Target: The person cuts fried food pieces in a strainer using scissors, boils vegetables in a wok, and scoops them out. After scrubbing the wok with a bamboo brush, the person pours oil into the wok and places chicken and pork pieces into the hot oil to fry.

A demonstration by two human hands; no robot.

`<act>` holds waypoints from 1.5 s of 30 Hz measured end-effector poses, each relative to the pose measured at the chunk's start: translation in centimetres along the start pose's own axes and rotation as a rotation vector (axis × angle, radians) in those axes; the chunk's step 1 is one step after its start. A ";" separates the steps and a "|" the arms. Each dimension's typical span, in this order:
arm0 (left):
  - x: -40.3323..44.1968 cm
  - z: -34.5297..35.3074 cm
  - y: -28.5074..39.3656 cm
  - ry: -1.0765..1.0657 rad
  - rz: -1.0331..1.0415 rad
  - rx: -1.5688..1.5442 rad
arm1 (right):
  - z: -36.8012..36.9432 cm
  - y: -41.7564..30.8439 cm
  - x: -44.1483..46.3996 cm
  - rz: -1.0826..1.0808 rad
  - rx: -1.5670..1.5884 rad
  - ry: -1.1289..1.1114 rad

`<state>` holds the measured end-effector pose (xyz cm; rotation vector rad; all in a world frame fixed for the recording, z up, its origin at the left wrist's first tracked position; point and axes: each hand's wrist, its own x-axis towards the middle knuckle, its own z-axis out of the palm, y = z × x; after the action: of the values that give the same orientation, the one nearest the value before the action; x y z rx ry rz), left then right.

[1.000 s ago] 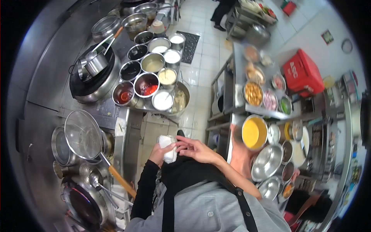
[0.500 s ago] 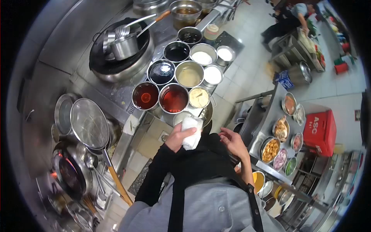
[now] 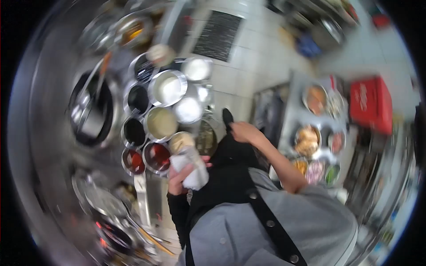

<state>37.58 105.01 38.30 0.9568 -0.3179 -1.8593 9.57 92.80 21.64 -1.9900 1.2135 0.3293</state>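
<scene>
My left hand (image 3: 178,181) is closed around a folded white cloth (image 3: 194,174), beside a group of round metal pots. Closest to the cloth stand a pot of pale yellow paste (image 3: 181,142) and a pot of red liquid (image 3: 157,156). A pot of cloudy pale liquid (image 3: 161,124) sits behind them. My right hand (image 3: 243,132) hangs over the floor in front of my black apron (image 3: 230,155), apart from the pots and the right-hand counter. Its fingers point away and are blurred, so their grip does not show.
To the left, a wok (image 3: 91,108) holds a metal pot and ladles. A large strainer (image 3: 104,200) lies nearer, by a burner with a red glow. On the right, a counter (image 3: 288,122) carries bowls of food near a red box (image 3: 372,104). A dark mat (image 3: 218,35) lies on the floor.
The view has turned, and the pots now appear further left. My right hand has moved away from my body, its fingers no longer visibly spread. The cloth stays in my left hand.
</scene>
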 end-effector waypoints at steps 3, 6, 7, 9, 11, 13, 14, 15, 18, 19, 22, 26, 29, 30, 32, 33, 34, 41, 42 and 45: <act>1.5 0.2 -0.6 -0.038 -0.124 -0.043 | -2.8 -0.8 -1.6 -0.021 0.063 0.066; 3.2 0.0 -0.3 -0.168 -0.166 0.196 | -1.0 -0.5 -2.0 0.043 0.210 0.259; 3.3 0.5 -0.2 -0.174 -0.185 0.229 | -0.5 -1.1 -2.6 0.075 0.324 0.366; 3.6 1.0 -0.6 -0.212 -0.200 0.269 | 1.3 -2.1 -4.1 0.094 0.517 0.680; 3.2 2.9 -0.7 -0.255 -0.229 0.329 | 2.5 -2.5 -6.8 0.191 0.710 0.779; 2.2 2.4 -1.0 -0.265 -0.295 0.377 | 4.1 -2.1 -10.0 0.307 0.839 0.958; 1.6 1.2 -1.6 -0.288 -0.278 0.396 | 2.5 -2.7 -13.4 0.382 0.797 1.142; 1.1 0.2 -2.3 -0.308 -0.257 0.411 | 4.1 0.2 -14.4 0.439 0.621 1.371; -1.6 -0.6 -3.8 -0.308 -0.246 0.339 | 0.8 6.7 -24.2 0.820 0.328 1.600; -2.4 -1.2 -4.5 -0.319 -0.235 0.325 | 1.4 10.2 -26.6 0.824 0.069 1.719; -4.5 -3.4 -5.8 -0.342 -0.223 0.207 | 6.2 27.4 -31.2 0.942 -0.005 1.464; -7.1 -7.0 -6.7 -0.237 -0.233 0.107 | 5.9 30.8 -32.4 0.739 0.323 0.918; -8.6 -7.6 -7.0 -0.140 -0.160 0.094 | 5.6 29.8 -31.9 0.726 0.883 0.835; -8.9 -7.6 -7.2 -0.089 -0.155 0.039 | 5.1 28.8 -31.8 0.688 1.053 0.837; -10.2 -7.9 -7.6 0.028 -0.169 -0.057 | 4.3 26.7 -32.8 0.675 1.158 0.812; -10.7 -8.0 -7.9 0.054 -0.151 -0.036 | 4.0 26.2 -33.1 0.646 1.199 0.797; -10.7 -8.0 -8.3 0.057 -0.158 -0.028 | 4.7 26.3 -33.1 0.621 1.238 0.780; -10.4 -7.2 -10.6 0.092 -0.249 0.019 | 4.9 23.4 -32.7 0.592 1.442 0.839; -10.1 -7.1 -10.9 0.099 -0.268 0.028 | 5.4 24.0 -32.6 0.602 1.338 0.868; -8.8 -7.3 -11.7 0.121 -0.327 0.056 | 7.4 26.8 -31.2 0.577 1.145 0.999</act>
<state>37.19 119.55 30.83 1.2110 -0.1460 -2.0836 -27.78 111.54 21.61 -0.6910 1.9222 -1.0141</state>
